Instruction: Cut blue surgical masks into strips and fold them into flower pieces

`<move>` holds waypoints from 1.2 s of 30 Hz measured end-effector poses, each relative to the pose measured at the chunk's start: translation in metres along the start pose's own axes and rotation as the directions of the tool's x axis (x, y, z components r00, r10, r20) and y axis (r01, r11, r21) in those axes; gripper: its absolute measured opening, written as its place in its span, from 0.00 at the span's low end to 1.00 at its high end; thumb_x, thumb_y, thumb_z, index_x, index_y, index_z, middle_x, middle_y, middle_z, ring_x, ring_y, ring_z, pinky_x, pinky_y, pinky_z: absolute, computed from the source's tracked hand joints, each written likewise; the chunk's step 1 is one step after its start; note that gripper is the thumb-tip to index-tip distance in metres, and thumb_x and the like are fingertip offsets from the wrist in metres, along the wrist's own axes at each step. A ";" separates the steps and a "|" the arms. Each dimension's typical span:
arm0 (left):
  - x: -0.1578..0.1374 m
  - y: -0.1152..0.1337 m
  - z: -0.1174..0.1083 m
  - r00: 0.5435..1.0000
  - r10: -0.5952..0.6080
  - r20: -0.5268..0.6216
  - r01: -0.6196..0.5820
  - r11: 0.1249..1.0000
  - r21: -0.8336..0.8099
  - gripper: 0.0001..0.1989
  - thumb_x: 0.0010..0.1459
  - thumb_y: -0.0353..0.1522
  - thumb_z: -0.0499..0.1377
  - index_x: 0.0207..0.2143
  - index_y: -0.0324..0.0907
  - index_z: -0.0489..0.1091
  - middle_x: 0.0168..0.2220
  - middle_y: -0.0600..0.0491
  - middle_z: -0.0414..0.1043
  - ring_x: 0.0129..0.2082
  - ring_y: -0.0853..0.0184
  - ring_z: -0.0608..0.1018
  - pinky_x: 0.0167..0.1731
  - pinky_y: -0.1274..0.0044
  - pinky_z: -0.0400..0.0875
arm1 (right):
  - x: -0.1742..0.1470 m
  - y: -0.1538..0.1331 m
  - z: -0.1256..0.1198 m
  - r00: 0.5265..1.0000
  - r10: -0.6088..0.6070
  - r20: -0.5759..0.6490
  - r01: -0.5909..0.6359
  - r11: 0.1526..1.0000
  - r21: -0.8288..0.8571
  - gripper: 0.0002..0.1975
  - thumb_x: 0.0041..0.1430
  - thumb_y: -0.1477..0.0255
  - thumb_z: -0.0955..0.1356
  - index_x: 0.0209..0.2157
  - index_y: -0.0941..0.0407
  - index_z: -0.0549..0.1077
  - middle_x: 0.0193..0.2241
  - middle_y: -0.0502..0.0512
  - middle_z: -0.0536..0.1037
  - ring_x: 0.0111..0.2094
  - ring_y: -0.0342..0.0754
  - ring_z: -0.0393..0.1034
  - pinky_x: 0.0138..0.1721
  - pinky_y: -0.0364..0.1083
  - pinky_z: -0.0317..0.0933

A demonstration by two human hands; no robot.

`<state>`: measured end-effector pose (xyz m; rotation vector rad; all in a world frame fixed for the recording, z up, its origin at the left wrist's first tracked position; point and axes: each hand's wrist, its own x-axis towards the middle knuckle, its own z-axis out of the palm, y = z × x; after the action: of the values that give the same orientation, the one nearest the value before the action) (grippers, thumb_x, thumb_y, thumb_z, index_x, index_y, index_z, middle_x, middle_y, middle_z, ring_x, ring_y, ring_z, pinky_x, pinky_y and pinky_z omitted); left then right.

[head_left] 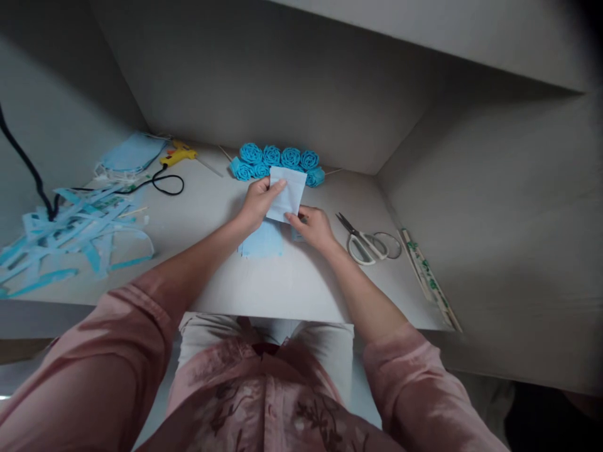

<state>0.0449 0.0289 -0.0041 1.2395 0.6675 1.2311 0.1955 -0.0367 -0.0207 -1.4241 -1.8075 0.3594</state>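
Observation:
Between my two hands is a pale, nearly square sheet (288,196), raised above the table; whether it is paper or fabric I cannot tell. My left hand (260,202) pinches its left side, thumb on top. At its lower right corner, my right hand (315,226) grips it between thumb and fingers. Under the sheet lies a stack of light blue squares (262,241), partly covered from view. Just behind, two rows of bright blue rolled flowers (272,156) rest near the back wall, some hidden by the sheet.
Scissors (362,243) with white handles lie right, beside a ring (392,245). Thin sticks (431,276) with green marks line the right edge. Left are a yellow glue gun (176,154) with black cord, stacked face masks (134,152) and a heap of blue strips (80,232). Walls enclose the table.

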 end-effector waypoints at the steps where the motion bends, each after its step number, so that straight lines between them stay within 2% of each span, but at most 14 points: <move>1: 0.001 -0.001 0.000 1.000 0.009 -0.024 -0.009 1.000 0.008 0.19 0.50 0.45 0.64 0.35 0.39 0.70 0.32 0.51 0.75 0.29 0.69 0.74 0.30 0.78 0.68 | -0.001 -0.002 0.001 1.000 -0.028 0.011 0.029 0.997 -0.068 0.19 0.60 0.58 0.65 0.21 0.56 0.68 0.19 0.47 0.65 0.22 0.42 0.58 0.27 0.43 0.50; 4: 0.002 -0.005 -0.001 0.994 0.062 -0.088 -0.054 0.995 0.083 0.18 0.54 0.46 0.61 0.35 0.39 0.70 0.32 0.51 0.74 0.30 0.69 0.74 0.30 0.79 0.67 | -0.004 -0.007 0.005 0.996 -0.084 0.033 0.089 0.982 -0.168 0.22 0.61 0.58 0.65 0.18 0.56 0.64 0.17 0.47 0.62 0.21 0.42 0.55 0.27 0.44 0.47; 8: 0.003 -0.007 -0.002 0.980 0.163 -0.117 -0.138 0.970 0.201 0.18 0.56 0.45 0.60 0.35 0.39 0.70 0.32 0.52 0.73 0.31 0.69 0.72 0.30 0.80 0.65 | -0.006 -0.012 0.008 0.996 -0.067 0.058 0.075 0.987 -0.143 0.23 0.61 0.58 0.65 0.17 0.56 0.62 0.15 0.46 0.58 0.20 0.41 0.51 0.26 0.44 0.45; 10: 0.003 -0.007 -0.002 0.977 0.173 -0.123 -0.146 0.969 0.200 0.17 0.56 0.44 0.59 0.35 0.39 0.70 0.31 0.52 0.72 0.30 0.70 0.71 0.30 0.80 0.65 | -0.006 -0.013 0.007 0.996 -0.029 0.087 0.034 0.998 -0.054 0.24 0.60 0.56 0.66 0.17 0.56 0.63 0.16 0.45 0.59 0.21 0.40 0.52 0.26 0.43 0.46; 13: 0.002 -0.004 -0.001 0.978 0.161 -0.133 -0.133 0.971 0.199 0.15 0.56 0.43 0.59 0.34 0.39 0.69 0.31 0.52 0.72 0.29 0.70 0.70 0.29 0.80 0.65 | -0.003 -0.013 0.002 0.992 0.061 0.109 -0.081 0.977 0.195 0.24 0.55 0.50 0.67 0.20 0.56 0.67 0.18 0.46 0.64 0.22 0.41 0.57 0.27 0.43 0.51; 17: -0.003 -0.003 0.002 0.982 0.167 -0.088 -0.138 0.953 0.271 0.14 0.56 0.42 0.58 0.33 0.39 0.69 0.31 0.52 0.72 0.30 0.70 0.71 0.30 0.80 0.65 | 0.004 -0.014 -0.001 0.980 0.168 0.106 -0.198 0.841 0.503 0.26 0.46 0.44 0.70 0.27 0.55 0.70 0.22 0.49 0.71 0.25 0.43 0.63 0.28 0.44 0.58; 20: -0.008 -0.004 0.005 0.986 0.163 -0.029 -0.146 0.942 0.302 0.15 0.56 0.43 0.59 0.33 0.39 0.69 0.31 0.52 0.72 0.31 0.69 0.72 0.30 0.80 0.66 | 0.005 -0.012 0.003 0.973 0.210 0.096 -0.225 0.775 0.590 0.27 0.39 0.46 0.73 0.30 0.55 0.73 0.24 0.50 0.73 0.25 0.43 0.64 0.28 0.44 0.60; 25: -0.010 -0.005 0.009 0.995 0.104 -0.014 -0.098 0.968 0.233 0.13 0.56 0.40 0.59 0.34 0.38 0.70 0.30 0.53 0.72 0.28 0.71 0.71 0.27 0.80 0.65 | 0.008 0.000 -0.002 0.958 0.281 -0.060 -0.203 0.809 0.552 0.21 0.48 0.51 0.72 0.21 0.55 0.69 0.19 0.47 0.69 0.24 0.41 0.62 0.29 0.44 0.60; 30: -0.013 -0.001 0.011 0.999 0.011 0.051 -0.022 0.976 0.215 0.11 0.56 0.37 0.59 0.35 0.37 0.71 0.30 0.52 0.73 0.26 0.72 0.71 0.26 0.80 0.66 | 0.016 0.012 -0.018 0.927 0.309 -0.214 -0.129 0.796 0.591 0.19 0.54 0.51 0.68 0.28 0.54 0.72 0.24 0.48 0.71 0.27 0.42 0.65 0.34 0.44 0.63; 33: -0.015 -0.002 0.011 0.993 -0.030 0.117 -0.003 0.962 0.273 0.11 0.56 0.38 0.59 0.35 0.37 0.71 0.29 0.53 0.73 0.26 0.71 0.71 0.25 0.80 0.64 | 0.014 0.009 -0.024 0.937 0.223 -0.269 -0.075 0.880 0.470 0.22 0.57 0.49 0.65 0.34 0.54 0.75 0.28 0.51 0.74 0.30 0.44 0.67 0.35 0.44 0.62; 36: -0.016 -0.006 0.011 0.984 -0.028 0.175 -0.041 0.925 0.377 0.12 0.56 0.39 0.59 0.30 0.38 0.70 0.26 0.54 0.70 0.25 0.71 0.70 0.23 0.80 0.62 | 0.008 0.001 -0.026 0.963 0.061 -0.262 -0.008 0.979 0.202 0.20 0.60 0.51 0.64 0.35 0.54 0.76 0.28 0.51 0.75 0.30 0.44 0.66 0.33 0.44 0.58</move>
<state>0.0524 0.0114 -0.0102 1.6532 0.7936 1.0074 0.2141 -0.0350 -0.0013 -1.2978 -1.4871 0.3379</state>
